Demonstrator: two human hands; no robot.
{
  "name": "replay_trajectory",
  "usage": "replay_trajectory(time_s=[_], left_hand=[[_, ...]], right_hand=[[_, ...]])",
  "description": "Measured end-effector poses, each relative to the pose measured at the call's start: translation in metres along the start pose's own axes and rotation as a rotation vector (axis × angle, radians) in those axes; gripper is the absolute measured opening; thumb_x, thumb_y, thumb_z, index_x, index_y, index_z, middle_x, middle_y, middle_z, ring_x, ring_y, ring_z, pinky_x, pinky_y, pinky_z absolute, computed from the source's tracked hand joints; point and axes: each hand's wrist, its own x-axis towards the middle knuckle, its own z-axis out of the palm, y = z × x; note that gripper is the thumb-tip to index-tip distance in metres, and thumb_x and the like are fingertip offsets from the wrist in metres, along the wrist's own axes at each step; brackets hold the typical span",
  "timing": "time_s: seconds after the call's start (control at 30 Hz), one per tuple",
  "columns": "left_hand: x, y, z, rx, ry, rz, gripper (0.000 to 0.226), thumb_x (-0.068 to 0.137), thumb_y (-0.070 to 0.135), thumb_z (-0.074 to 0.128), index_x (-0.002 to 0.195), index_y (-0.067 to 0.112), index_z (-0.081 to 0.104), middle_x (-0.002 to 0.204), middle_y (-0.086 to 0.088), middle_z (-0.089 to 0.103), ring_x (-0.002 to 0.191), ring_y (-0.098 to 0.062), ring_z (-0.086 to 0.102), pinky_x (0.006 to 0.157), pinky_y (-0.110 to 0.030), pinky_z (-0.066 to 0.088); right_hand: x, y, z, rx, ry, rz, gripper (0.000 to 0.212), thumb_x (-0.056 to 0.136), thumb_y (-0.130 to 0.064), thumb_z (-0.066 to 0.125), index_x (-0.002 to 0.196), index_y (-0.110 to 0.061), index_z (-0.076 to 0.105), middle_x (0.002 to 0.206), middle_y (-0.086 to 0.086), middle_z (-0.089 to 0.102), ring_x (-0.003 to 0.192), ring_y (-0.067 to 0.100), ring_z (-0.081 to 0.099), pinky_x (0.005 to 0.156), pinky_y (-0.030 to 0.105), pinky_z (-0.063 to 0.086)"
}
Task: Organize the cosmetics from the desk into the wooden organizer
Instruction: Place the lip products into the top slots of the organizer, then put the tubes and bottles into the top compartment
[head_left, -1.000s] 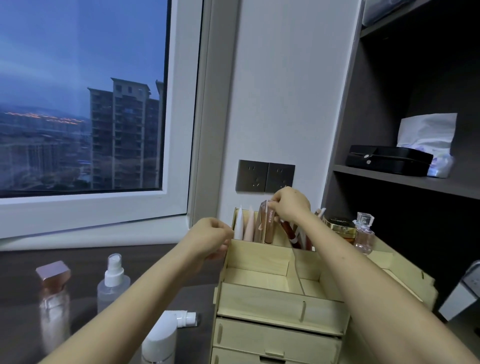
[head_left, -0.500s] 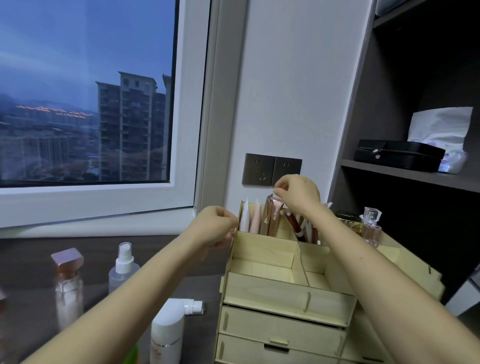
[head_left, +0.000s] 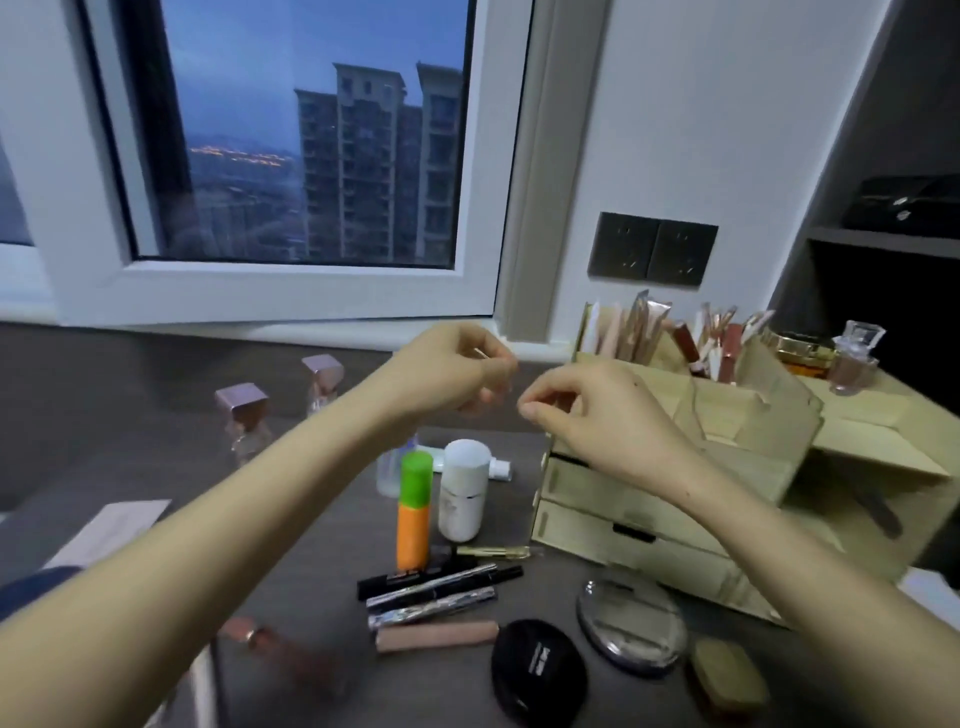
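Observation:
The wooden organizer (head_left: 628, 501) stands at the right of the desk, with tubes (head_left: 640, 332) and lip glosses (head_left: 719, 345) upright in its rear compartments. My left hand (head_left: 452, 371) and my right hand (head_left: 587, 410) hover close together just left of the organizer, both with fingers curled. A thin pale sliver shows at the left fingertips, too small to identify. On the desk below lie an orange bottle with a green cap (head_left: 414, 512), a white bottle (head_left: 464, 488), black mascara tubes (head_left: 441, 576), a pink tube (head_left: 436, 635), a black compact (head_left: 537, 670) and a silver compact (head_left: 631, 621).
Two bottles with rose-gold caps (head_left: 243, 421) stand at the back left of the desk. A perfume bottle (head_left: 854, 358) and a gold jar (head_left: 800, 349) sit on the organizer's right side. Wall sockets (head_left: 652, 249) are behind it. A dark shelf unit (head_left: 883, 244) rises at the right.
My right hand has left the tubes in the rear compartment and come back leftward next to my left hand. The view has dropped, and more cosmetics on the desk show.

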Motion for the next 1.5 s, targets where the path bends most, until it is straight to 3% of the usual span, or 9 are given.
replay_trajectory(time_s=[0.2,0.37,0.5,0.67,0.83,0.97,1.13,1.33,1.5], left_hand=[[-0.064,-0.051,-0.027,0.306,-0.081,-0.074,0.014,0.090,0.016,0.054,0.092,0.007,0.064,0.078,-0.003,0.069,0.066,-0.011,0.062,0.056,-0.019,0.049],[-0.076,-0.110,-0.036,0.610,0.017,-0.184,0.006,0.083,0.018,0.062,0.083,0.012,0.063,0.074,0.002,0.061,0.063,-0.013,0.054,0.068,-0.028,0.048],[-0.065,-0.131,-0.024,0.575,0.085,-0.209,0.014,0.081,0.016,0.065,0.094,0.011,0.065,0.090,-0.005,0.066,0.077,-0.015,0.055,0.070,-0.020,0.039],[-0.052,-0.124,-0.011,0.374,0.126,-0.161,0.018,0.075,0.004,0.065,0.080,0.018,0.056,0.077,0.004,0.062,0.070,-0.014,0.060,0.072,-0.027,0.050],[-0.042,-0.094,-0.011,0.165,0.141,-0.024,0.025,0.077,-0.002,0.063,0.080,0.023,0.063,0.082,0.005,0.067,0.075,-0.012,0.064,0.073,-0.026,0.051],[-0.027,-0.067,-0.003,0.054,0.110,0.063,0.023,0.082,-0.001,0.060,0.090,0.019,0.067,0.088,0.005,0.069,0.074,-0.007,0.061,0.071,-0.019,0.050],[0.002,-0.042,0.017,-0.040,0.129,0.124,0.020,0.084,0.000,0.058,0.086,0.018,0.067,0.084,0.004,0.068,0.076,-0.009,0.060,0.069,-0.019,0.050],[0.032,-0.034,0.036,-0.059,0.127,0.152,0.024,0.083,0.002,0.058,0.078,0.023,0.067,0.081,0.003,0.069,0.075,-0.013,0.060,0.072,-0.028,0.050],[0.043,-0.042,0.042,-0.014,0.113,0.152,0.018,0.084,0.005,0.059,0.083,0.019,0.069,0.083,0.004,0.070,0.077,-0.011,0.062,0.075,-0.027,0.050]], right_hand=[[-0.039,-0.013,0.081,-0.128,-0.269,-0.023,0.017,0.086,-0.033,0.059,0.096,-0.026,0.070,0.093,-0.004,0.071,0.087,0.016,0.061,0.075,0.031,0.046],[-0.035,-0.011,0.126,0.021,-0.080,0.223,0.046,0.082,-0.045,0.061,0.120,-0.018,0.055,0.110,0.004,0.066,0.105,0.029,0.060,0.083,0.037,0.048],[-0.014,-0.019,0.151,0.074,-0.045,0.334,0.045,0.079,-0.051,0.063,0.109,-0.018,0.057,0.104,0.004,0.067,0.100,0.030,0.060,0.075,0.034,0.045],[-0.004,-0.018,0.168,0.249,-0.027,0.342,0.023,0.082,-0.037,0.063,0.075,-0.019,0.050,0.077,0.004,0.061,0.079,0.026,0.061,0.060,0.030,0.040],[-0.011,-0.015,0.124,0.315,0.207,0.278,0.022,0.077,-0.031,0.067,0.073,-0.012,0.056,0.064,0.000,0.055,0.061,0.016,0.050,0.055,0.028,0.035],[-0.009,-0.006,0.047,0.330,0.462,0.200,0.022,0.074,-0.028,0.072,0.070,-0.009,0.061,0.054,0.000,0.057,0.052,0.015,0.052,0.055,0.034,0.044],[0.028,0.047,-0.031,0.239,0.749,0.256,0.019,0.078,-0.028,0.068,0.080,-0.011,0.059,0.065,0.003,0.064,0.063,0.022,0.063,0.062,0.038,0.051],[0.076,0.122,-0.048,-0.109,0.547,0.386,0.029,0.081,-0.037,0.062,0.093,-0.011,0.058,0.090,0.008,0.068,0.086,0.031,0.062,0.073,0.038,0.050],[0.090,0.156,-0.050,-0.326,0.341,0.271,0.027,0.080,-0.046,0.059,0.083,-0.019,0.058,0.083,0.001,0.061,0.086,0.020,0.053,0.073,0.034,0.041]])
